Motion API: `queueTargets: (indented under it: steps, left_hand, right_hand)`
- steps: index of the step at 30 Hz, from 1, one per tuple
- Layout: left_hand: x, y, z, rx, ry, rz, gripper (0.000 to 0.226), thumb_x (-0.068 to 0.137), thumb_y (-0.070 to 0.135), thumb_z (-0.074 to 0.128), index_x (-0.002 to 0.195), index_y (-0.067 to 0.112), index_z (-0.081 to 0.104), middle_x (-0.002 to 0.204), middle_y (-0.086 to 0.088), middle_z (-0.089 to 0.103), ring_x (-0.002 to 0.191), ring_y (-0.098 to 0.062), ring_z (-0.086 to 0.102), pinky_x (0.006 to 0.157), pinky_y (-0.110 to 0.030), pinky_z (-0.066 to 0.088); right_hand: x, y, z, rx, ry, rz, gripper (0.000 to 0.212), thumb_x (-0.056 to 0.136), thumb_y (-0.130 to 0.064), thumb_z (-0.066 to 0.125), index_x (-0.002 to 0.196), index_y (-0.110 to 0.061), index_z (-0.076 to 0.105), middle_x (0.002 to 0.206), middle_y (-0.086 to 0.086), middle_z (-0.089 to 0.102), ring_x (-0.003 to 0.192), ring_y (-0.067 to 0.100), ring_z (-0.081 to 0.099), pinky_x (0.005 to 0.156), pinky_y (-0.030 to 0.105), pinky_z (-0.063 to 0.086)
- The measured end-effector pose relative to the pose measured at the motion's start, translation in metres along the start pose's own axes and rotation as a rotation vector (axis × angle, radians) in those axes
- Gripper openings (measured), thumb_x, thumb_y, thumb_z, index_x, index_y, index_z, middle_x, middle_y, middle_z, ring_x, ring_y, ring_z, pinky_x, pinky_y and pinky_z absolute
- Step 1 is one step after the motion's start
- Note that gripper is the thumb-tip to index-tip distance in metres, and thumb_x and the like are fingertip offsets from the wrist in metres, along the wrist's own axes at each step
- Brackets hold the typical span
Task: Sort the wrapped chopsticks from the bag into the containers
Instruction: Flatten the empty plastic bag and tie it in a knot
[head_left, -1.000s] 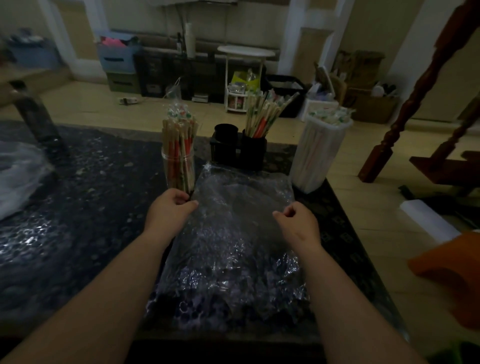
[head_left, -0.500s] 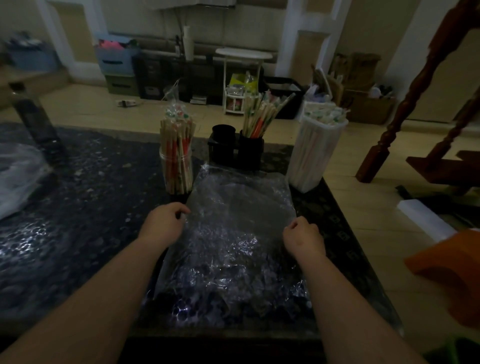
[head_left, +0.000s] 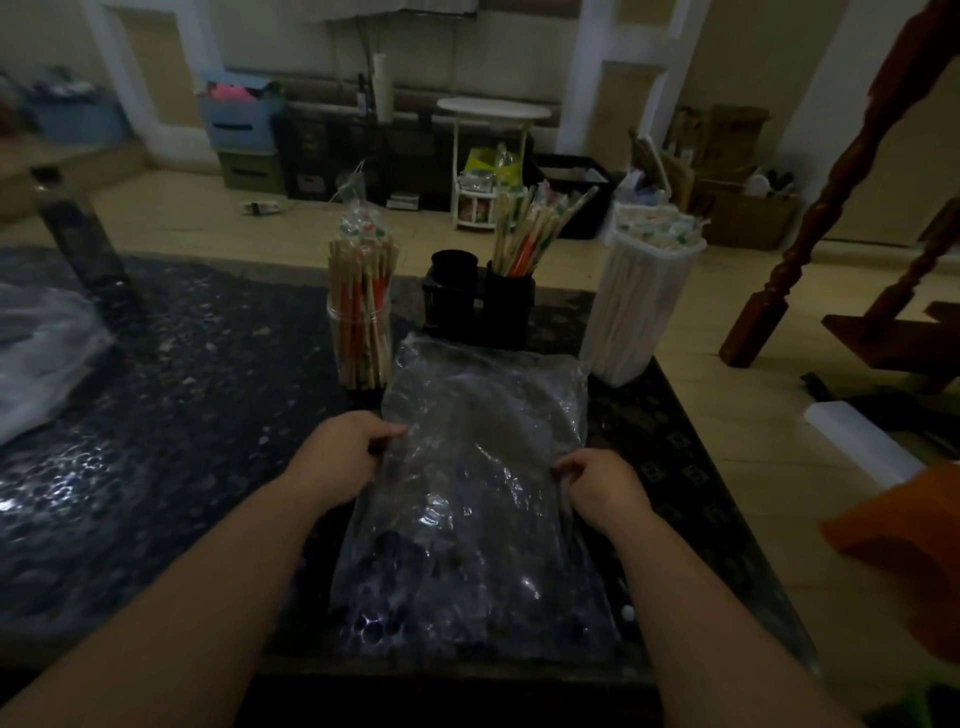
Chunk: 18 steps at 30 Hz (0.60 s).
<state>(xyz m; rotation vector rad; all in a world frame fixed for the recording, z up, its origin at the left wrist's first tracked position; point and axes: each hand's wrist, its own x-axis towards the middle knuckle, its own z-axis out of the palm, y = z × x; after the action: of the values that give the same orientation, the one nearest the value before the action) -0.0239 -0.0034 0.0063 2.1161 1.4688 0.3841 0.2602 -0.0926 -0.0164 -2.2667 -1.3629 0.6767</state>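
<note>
The bag (head_left: 478, 493) is clear plastic, shiny and full of wrinkles. It lies flat on the dark, speckled desk (head_left: 182, 415). Its bottom end is at the near edge of the desk and its top end reaches toward the far edge. It is closer to the right edge than to the left. Small bright spots of light shine on it. The picture is too dark to tell what is inside the bag.

The left hand (head_left: 345, 454) is at the left side of the bag. Its grip is curled, and the thumb and fingers pinch the plastic there. The right hand (head_left: 602, 486) is at the right side of the bag, with its grip curled in and pinching the plastic on that side. Both hands sit about halfway up the bag.

Three containers stand in a row near the far edge, just past the top of the bag. On the left is a clear jar (head_left: 358, 338) packed with wrapped chopsticks (head_left: 363, 270) that stand up straight, some with red on them. In the middle is a black holder (head_left: 480, 312) with two cups, and the right cup holds a bunch of sticks (head_left: 530, 228) that fan out. By the right edge stands a tall white tub (head_left: 636, 312), filled to the top with white wrapped sticks.
</note>
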Motion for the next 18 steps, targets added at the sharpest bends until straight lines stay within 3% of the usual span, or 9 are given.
queueTargets:
  steps: [4,7,9,10,12,15,18]
  left_hand:
    - [0.003,-0.008,-0.001,0.140,0.019,0.065,0.021,0.080,0.028,0.079,0.099,0.032,0.073,0.103,0.011,0.055,0.100,-0.010,0.054,0.090,-0.026,0.045]
    - [0.003,-0.004,-0.001,-0.019,0.082,0.096,0.007,0.085,0.027,0.072,0.091,0.025,0.070,0.110,-0.001,0.060,0.102,-0.018,0.057,0.091,-0.029,0.045]
    - [0.003,0.000,0.001,-0.107,0.127,0.144,0.008,0.090,0.036,0.057,0.097,0.034,0.061,0.113,-0.002,0.063,0.108,-0.019,0.059,0.094,-0.033,0.047]
    - [0.004,0.003,0.002,-0.100,0.122,0.157,0.006,0.093,0.035,0.055,0.097,0.040,0.055,0.109,0.006,0.062,0.104,-0.010,0.058,0.095,-0.028,0.045]
    - [0.003,0.007,0.005,-0.218,0.105,0.117,0.029,0.097,0.021,0.056,0.090,0.046,0.044,0.097,0.025,0.048,0.093,0.001,0.050,0.087,-0.013,0.038]
    - [0.010,0.012,0.007,-0.340,0.118,0.082,0.040,0.098,0.010,0.051,0.081,0.043,0.038,0.085,0.024,0.041,0.085,-0.005,0.047,0.069,-0.001,0.038]
    - [0.011,0.007,0.006,-0.508,0.142,-0.011,0.028,0.097,0.008,0.053,0.080,0.030,0.049,0.082,0.016,0.047,0.084,-0.012,0.051,0.067,-0.004,0.041]
  right_hand:
    - [0.000,-0.003,0.000,-0.008,0.004,-0.079,0.019,0.084,-0.012,0.071,0.072,-0.026,0.070,0.078,-0.007,0.065,0.079,0.012,0.062,0.074,0.023,0.049]
    - [0.002,-0.006,0.007,-0.054,0.084,-0.191,0.008,0.084,-0.019,0.070,0.077,-0.023,0.074,0.092,-0.009,0.053,0.089,0.015,0.055,0.082,0.023,0.045]
    - [0.000,-0.010,0.008,-0.036,0.104,-0.274,0.011,0.082,-0.024,0.069,0.074,-0.032,0.070,0.101,-0.012,0.051,0.097,0.018,0.054,0.089,0.029,0.046]
    - [-0.001,-0.012,0.008,0.018,0.104,-0.293,0.016,0.081,-0.026,0.068,0.068,-0.034,0.064,0.095,-0.013,0.057,0.093,0.019,0.057,0.086,0.033,0.049]
    - [-0.001,-0.014,0.009,0.136,0.101,-0.264,0.018,0.085,-0.029,0.064,0.069,-0.027,0.057,0.078,-0.008,0.063,0.078,0.019,0.061,0.077,0.036,0.051]
    - [-0.002,-0.016,0.011,0.250,0.026,-0.205,0.021,0.095,-0.019,0.060,0.075,-0.022,0.053,0.075,-0.001,0.061,0.068,0.012,0.053,0.068,0.031,0.044]
    - [-0.004,-0.018,0.010,0.295,0.000,-0.171,0.026,0.096,-0.012,0.057,0.075,-0.024,0.049,0.072,-0.004,0.055,0.064,0.007,0.048,0.058,0.019,0.039]
